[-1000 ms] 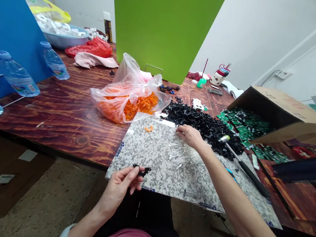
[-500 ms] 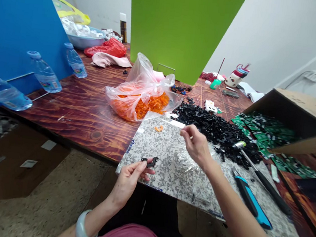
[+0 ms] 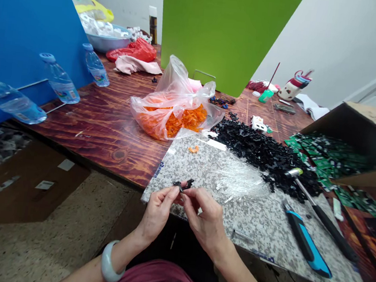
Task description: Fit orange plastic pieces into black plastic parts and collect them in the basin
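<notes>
Speckled board [image 3: 201, 169]; left hand [image 3: 156, 212] pinches black part [image 3: 189, 184]

three bottles [image 3: 60, 83] by blue panel [image 3: 26, 14] | pink cloth [image 3: 137, 66] beside red bag [image 3: 135, 50]

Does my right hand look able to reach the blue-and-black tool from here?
Probably yes: the blue-and-black tool lies uncovered on the speckled board. Your right hand is at the small black part, so it would likely leave that first.

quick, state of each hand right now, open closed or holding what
Left hand: closed, holding a small black part.
Right hand: closed in a pinch at that part; whether it grips anything cannot be told.
</notes>
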`<state>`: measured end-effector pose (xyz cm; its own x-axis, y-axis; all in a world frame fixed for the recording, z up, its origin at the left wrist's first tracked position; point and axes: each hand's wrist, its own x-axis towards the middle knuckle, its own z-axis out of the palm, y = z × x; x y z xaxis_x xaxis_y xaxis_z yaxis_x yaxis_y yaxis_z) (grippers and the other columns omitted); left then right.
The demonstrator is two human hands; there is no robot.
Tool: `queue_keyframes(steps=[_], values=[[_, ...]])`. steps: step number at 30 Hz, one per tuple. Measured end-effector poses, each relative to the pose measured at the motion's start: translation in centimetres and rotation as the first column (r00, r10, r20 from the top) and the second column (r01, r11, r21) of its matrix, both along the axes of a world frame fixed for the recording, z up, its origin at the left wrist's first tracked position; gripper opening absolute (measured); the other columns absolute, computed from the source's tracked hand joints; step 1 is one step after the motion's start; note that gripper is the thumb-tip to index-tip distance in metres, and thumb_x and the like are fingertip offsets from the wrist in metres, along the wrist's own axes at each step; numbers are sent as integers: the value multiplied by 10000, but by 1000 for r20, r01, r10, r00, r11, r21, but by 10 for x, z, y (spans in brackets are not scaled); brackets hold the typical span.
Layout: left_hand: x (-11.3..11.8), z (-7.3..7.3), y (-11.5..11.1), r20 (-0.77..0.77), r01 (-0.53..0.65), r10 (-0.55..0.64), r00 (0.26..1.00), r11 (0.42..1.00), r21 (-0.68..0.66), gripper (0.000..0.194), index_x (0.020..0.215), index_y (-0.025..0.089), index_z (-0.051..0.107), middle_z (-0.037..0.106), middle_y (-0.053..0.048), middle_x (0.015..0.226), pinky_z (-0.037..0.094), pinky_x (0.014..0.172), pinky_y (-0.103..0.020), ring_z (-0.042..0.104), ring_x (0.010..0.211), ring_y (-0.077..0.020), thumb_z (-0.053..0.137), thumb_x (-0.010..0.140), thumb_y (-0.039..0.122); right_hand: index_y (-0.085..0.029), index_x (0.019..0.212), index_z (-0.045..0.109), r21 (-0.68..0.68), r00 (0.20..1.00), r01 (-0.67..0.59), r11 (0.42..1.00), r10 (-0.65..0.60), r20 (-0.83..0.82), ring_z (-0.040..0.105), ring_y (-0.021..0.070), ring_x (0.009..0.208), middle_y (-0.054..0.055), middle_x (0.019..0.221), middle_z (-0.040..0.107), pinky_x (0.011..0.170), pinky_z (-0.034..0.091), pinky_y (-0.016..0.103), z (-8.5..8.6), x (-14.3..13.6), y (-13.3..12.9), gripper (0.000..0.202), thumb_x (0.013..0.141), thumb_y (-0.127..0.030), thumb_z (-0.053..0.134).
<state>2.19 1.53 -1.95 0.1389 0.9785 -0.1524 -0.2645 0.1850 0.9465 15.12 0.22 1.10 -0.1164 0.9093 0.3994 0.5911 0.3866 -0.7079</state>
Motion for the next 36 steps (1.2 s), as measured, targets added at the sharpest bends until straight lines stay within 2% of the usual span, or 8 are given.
queue_keyframes(steps=[8, 13, 21, 36], values=[[0, 5, -1, -32, 37, -36, 999, 999, 33, 298, 966, 132, 736, 746, -50, 825, 510, 813, -295, 668, 803, -206, 540, 865, 332, -202, 862, 589, -6, 1000, 22, 1000, -22, -3, 553, 124, 593, 24, 733, 604, 545, 446, 232, -3, -1, -4, 90, 880, -160, 511], [0, 8, -3, -35, 44, -43, 998, 998, 46, 287, 922, 127, 748, 748, -63, 862, 509, 815, -303, 670, 810, -212, 545, 869, 323, -191, 844, 595, -20, 999, 45, 999, -45, -30, 551, 121, 591, 29, 731, 605, 544, 445, 229, -3, -3, -6, 92, 872, -150, 516], [1, 13, -3, -126, 16, -12, 992, 999, 30, 299, 919, 134, 766, 756, -70, 895, 496, 843, -319, 658, 904, -257, 587, 835, 359, -205, 813, 588, -10, 997, 69, 998, -69, -23, 537, 120, 564, 12, 680, 581, 540, 445, 236, -2, -6, -8, 106, 876, -172, 511], [1, 13, -3, -160, 12, -5, 987, 999, 44, 251, 867, 137, 769, 752, -47, 819, 500, 762, -258, 667, 822, -213, 578, 840, 298, -201, 827, 581, -7, 998, 58, 998, -58, 10, 538, 117, 562, 12, 690, 579, 532, 444, 229, -5, -6, -9, 97, 876, -161, 507]])
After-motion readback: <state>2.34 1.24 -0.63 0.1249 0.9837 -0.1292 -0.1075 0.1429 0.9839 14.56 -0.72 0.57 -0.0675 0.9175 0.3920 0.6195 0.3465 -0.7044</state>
